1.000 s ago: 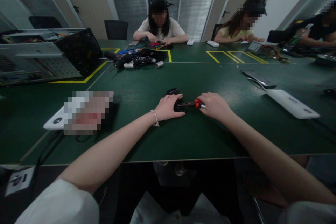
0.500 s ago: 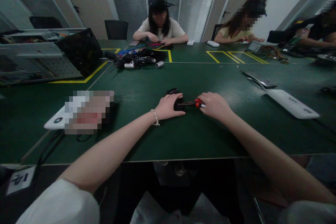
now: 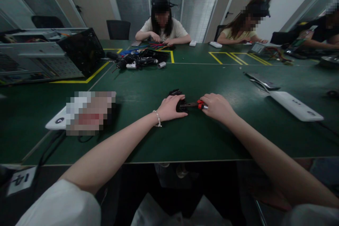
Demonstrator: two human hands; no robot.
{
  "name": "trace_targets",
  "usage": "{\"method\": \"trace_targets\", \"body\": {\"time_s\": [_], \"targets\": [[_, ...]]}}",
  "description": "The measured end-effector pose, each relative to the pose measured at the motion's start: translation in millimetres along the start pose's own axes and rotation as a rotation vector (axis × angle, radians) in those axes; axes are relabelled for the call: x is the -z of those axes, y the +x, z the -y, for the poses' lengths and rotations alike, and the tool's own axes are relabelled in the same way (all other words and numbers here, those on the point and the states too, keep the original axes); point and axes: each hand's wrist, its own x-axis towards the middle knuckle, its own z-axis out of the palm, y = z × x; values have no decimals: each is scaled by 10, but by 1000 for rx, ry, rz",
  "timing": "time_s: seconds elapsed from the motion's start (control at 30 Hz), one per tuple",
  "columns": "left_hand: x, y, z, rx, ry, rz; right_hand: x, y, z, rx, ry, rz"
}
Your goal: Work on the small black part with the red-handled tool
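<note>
In the middle of the green table, my left hand [image 3: 171, 107] is closed around a small black part [image 3: 182, 107], thumb and fingers on either side of it. Its exact kind is hard to make out, and the palm hides much of it. My right hand [image 3: 217, 106] grips needle-nose pliers [image 3: 189, 105] by their red and black handles. The jaws point left and touch the black part between my left thumb and fingers. Just beyond my left hand lies another black piece [image 3: 174, 92], which may belong to the same part.
An opened computer case [image 3: 47, 56] stands at the left. Behind my hands is a heap of black cables with a drill-like tool [image 3: 122, 63]. White power banks [image 3: 295, 106] lie right and left [image 3: 57, 122]. Co-workers [image 3: 162, 24] sit across the table [image 3: 206, 141].
Both hands and the pliers hold nearly the same pose on the black part. The whole view has shifted very slightly.
</note>
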Motion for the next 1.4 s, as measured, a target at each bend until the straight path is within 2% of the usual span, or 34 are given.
{"method": "trace_targets", "body": {"time_s": [0.3,0.63,0.83,1.13,1.4], "targets": [[-5,8,32,-12,-26,6,-55,-5,-8,-24,68,32],[-31,9,38,-26,-1,-21,-9,-10,5,3,1,0],[-15,7,28,-12,-5,2,-45,-9,-1,-22,40,21],[-10,2,16,-9,-4,4,7,-16,13,8,-20,-3],[-2,7,16,-6,-12,18,-19,-11,7,-16,10,33]]}}
